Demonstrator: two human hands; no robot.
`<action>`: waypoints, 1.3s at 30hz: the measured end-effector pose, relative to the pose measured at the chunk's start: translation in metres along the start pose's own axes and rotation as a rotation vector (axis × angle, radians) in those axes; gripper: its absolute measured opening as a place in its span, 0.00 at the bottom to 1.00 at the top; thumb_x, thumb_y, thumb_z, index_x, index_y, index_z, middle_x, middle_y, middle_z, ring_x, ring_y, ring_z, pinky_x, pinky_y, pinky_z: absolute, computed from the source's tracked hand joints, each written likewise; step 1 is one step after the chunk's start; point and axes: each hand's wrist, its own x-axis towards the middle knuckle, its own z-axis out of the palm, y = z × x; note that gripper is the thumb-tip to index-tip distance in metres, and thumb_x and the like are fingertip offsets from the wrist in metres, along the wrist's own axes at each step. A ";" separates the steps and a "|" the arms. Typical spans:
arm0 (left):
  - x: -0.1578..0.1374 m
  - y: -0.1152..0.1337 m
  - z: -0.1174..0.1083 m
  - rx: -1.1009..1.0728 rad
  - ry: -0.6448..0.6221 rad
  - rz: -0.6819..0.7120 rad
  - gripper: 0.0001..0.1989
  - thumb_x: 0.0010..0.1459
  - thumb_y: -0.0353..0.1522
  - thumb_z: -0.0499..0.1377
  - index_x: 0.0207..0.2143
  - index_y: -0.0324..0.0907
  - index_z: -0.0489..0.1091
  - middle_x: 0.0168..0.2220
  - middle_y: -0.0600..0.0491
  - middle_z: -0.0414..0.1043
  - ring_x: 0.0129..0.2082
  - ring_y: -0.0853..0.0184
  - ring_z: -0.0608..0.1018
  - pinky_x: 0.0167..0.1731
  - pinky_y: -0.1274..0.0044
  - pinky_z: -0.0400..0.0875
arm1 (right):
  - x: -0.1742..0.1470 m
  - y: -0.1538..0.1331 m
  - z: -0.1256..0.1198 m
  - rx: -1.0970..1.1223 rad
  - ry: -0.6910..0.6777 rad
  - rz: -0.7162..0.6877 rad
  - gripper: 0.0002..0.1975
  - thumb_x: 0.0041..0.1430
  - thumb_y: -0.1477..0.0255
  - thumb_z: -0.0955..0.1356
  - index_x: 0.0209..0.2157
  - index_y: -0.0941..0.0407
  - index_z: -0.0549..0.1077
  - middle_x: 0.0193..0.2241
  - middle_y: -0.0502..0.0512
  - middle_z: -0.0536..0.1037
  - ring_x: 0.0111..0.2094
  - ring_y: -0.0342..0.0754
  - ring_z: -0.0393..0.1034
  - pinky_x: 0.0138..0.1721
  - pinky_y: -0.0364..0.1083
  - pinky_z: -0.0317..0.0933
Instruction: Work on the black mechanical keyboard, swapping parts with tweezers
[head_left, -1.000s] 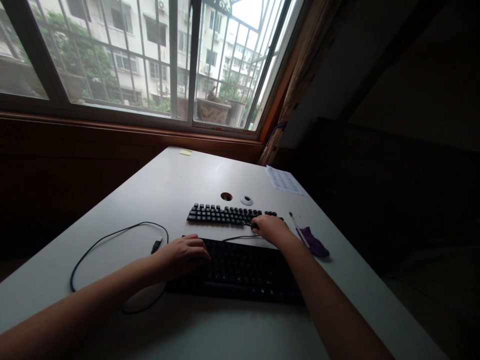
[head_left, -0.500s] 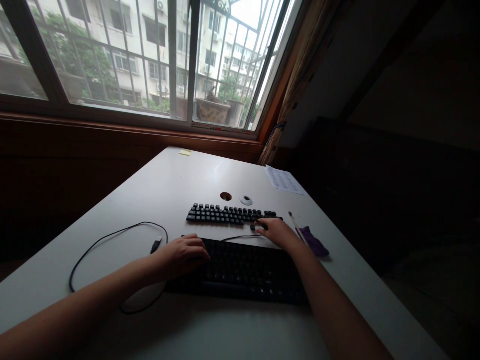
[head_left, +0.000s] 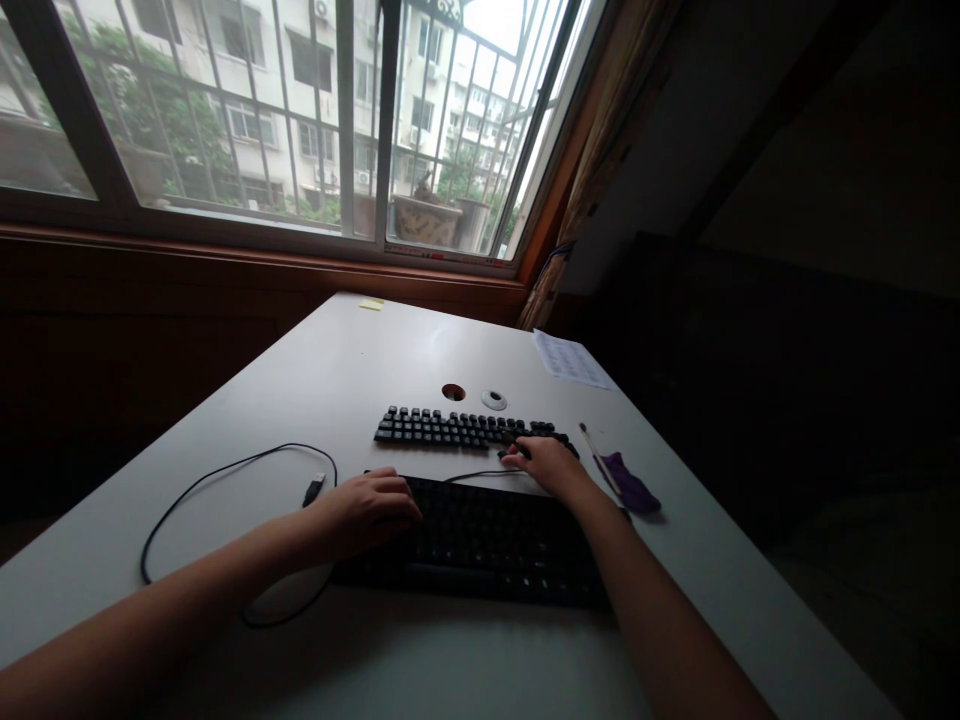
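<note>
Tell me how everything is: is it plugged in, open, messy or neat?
Black keyboard: left hand resting on it
Black keycaps: lined up in rows
Small dark tool: held in right hand
USB plug: unplugged, lying on the desk
Purple cloth: crumpled
Thin stick: lying partly over the cloth
Paper sheet: lying flat
Round desk hole: uncovered
Curtain: gathered aside
Window: can't tell if shut
</note>
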 end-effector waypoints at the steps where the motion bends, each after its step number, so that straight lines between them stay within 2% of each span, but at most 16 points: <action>1: 0.000 0.000 0.000 0.000 0.004 0.006 0.07 0.65 0.30 0.58 0.44 0.45 0.74 0.41 0.51 0.75 0.42 0.64 0.74 0.44 0.74 0.70 | -0.001 0.001 -0.001 0.007 0.005 -0.003 0.10 0.60 0.61 0.70 0.38 0.50 0.80 0.37 0.54 0.83 0.39 0.51 0.77 0.38 0.44 0.63; 5: 0.001 0.001 -0.001 0.002 0.022 0.021 0.07 0.66 0.31 0.57 0.44 0.44 0.74 0.40 0.49 0.75 0.41 0.64 0.74 0.42 0.75 0.71 | -0.003 0.005 -0.002 0.028 0.012 -0.015 0.14 0.60 0.67 0.69 0.48 0.48 0.78 0.41 0.53 0.83 0.41 0.50 0.77 0.41 0.43 0.64; 8: 0.001 0.002 -0.002 0.002 0.013 0.013 0.07 0.66 0.31 0.57 0.44 0.44 0.74 0.40 0.50 0.75 0.41 0.64 0.74 0.43 0.74 0.71 | -0.003 0.004 0.000 0.034 -0.004 -0.018 0.18 0.59 0.67 0.69 0.51 0.47 0.77 0.42 0.52 0.83 0.41 0.50 0.77 0.41 0.44 0.64; 20: 0.000 0.000 0.000 0.005 0.015 0.019 0.07 0.65 0.30 0.58 0.44 0.44 0.74 0.40 0.50 0.75 0.41 0.64 0.74 0.43 0.74 0.70 | 0.002 -0.001 0.007 0.019 -0.015 0.021 0.12 0.57 0.61 0.71 0.41 0.49 0.80 0.39 0.53 0.83 0.40 0.52 0.77 0.37 0.44 0.63; 25: 0.000 0.002 -0.001 -0.006 0.014 0.026 0.08 0.66 0.30 0.57 0.45 0.44 0.74 0.41 0.49 0.75 0.41 0.64 0.74 0.43 0.74 0.71 | 0.000 0.003 0.005 0.024 -0.009 0.011 0.11 0.57 0.63 0.72 0.42 0.49 0.80 0.40 0.52 0.83 0.41 0.51 0.77 0.39 0.44 0.64; 32: 0.000 -0.001 0.001 -0.001 0.015 0.023 0.08 0.66 0.30 0.57 0.45 0.44 0.74 0.40 0.49 0.75 0.41 0.63 0.74 0.43 0.74 0.71 | -0.002 0.003 0.006 0.025 0.015 -0.030 0.18 0.59 0.67 0.70 0.52 0.45 0.76 0.47 0.51 0.81 0.47 0.51 0.76 0.45 0.45 0.65; 39: 0.000 -0.001 0.001 -0.005 0.038 0.046 0.08 0.66 0.31 0.57 0.44 0.44 0.74 0.40 0.48 0.75 0.40 0.64 0.75 0.42 0.74 0.71 | 0.000 -0.003 0.008 0.009 0.015 -0.044 0.13 0.61 0.64 0.69 0.46 0.47 0.78 0.44 0.53 0.83 0.44 0.52 0.77 0.42 0.45 0.65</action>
